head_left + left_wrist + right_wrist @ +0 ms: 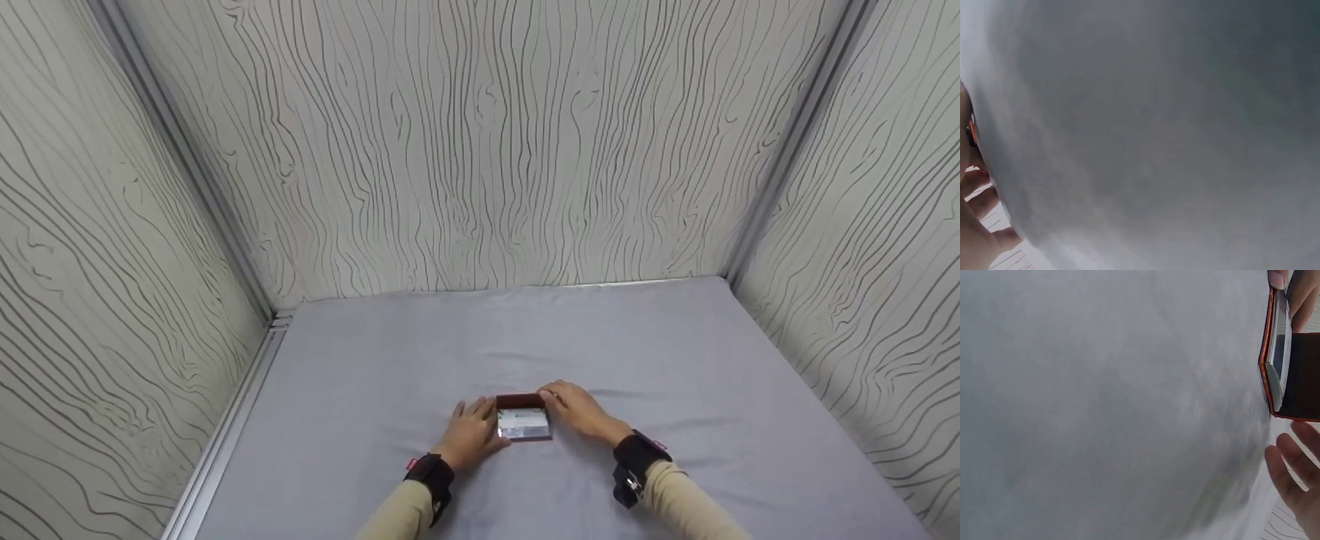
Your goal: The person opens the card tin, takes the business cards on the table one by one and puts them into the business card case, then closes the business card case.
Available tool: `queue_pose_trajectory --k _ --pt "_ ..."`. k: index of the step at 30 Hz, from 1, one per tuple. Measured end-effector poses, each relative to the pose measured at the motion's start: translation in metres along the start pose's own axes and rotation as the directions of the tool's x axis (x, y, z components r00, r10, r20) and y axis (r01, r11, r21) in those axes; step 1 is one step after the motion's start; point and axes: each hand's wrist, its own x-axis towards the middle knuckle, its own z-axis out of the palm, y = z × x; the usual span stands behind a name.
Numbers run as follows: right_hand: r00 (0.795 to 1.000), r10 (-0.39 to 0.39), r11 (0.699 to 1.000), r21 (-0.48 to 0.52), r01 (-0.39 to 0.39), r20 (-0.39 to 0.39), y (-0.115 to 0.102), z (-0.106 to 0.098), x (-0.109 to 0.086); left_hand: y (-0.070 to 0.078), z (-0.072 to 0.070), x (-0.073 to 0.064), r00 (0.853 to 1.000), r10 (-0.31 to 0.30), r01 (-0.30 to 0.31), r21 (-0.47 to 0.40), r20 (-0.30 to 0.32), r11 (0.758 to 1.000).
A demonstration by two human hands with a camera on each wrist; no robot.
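A dark red card case [523, 401] lies open on the grey cloth between the hands, its flap raised on the far side. Inside it sits a white card stack [523, 424] with small print. My left hand [469, 435] holds the case's left side, thumb at the near corner. My right hand [577, 409] pinches the flap at its far right corner. In the right wrist view, the case [1266, 365] shows its red edge, and the right hand's outer fingers [1294, 455] extend beside the flap. The left wrist view catches only part of the left hand [979, 202].
Grey cloth [390, 352] with light creases covers the table. Wood-grain patterned panels [480, 150] enclose it at the back and both sides. A metal rail [225, 435] runs along the left edge. Both wrists wear black bands [641, 454].
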Motion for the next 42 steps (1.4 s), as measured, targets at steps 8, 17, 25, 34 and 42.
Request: queue_pose_trajectory --k 8,17,25,34,42 --pt "0.979 -0.136 0.991 0.003 0.137 0.15 0.005 -0.007 -0.006 -0.005 0.003 0.0 0.996 0.047 -0.042 0.058 -0.076 0.997" --pt "0.969 -0.184 0.972 -0.113 0.204 0.163 0.006 -0.006 -0.014 -0.005 -0.001 0.001 1.0 -0.006 0.006 0.007 -0.011 1.0" --pt "0.974 -0.148 0.973 -0.15 0.174 0.17 0.002 -0.001 -0.015 -0.008 -0.001 0.002 1.0 -0.025 0.025 0.019 0.005 1.0" --pt "0.977 -0.091 0.976 -0.18 0.126 0.192 -0.001 0.002 -0.013 -0.01 0.0 0.0 1.0 0.01 -0.009 0.024 -0.026 1.0" --pt "0.979 -0.063 0.976 -0.193 0.102 0.195 0.0 0.002 -0.012 -0.009 -0.005 0.002 1.0 0.006 -0.005 0.051 -0.011 0.999"
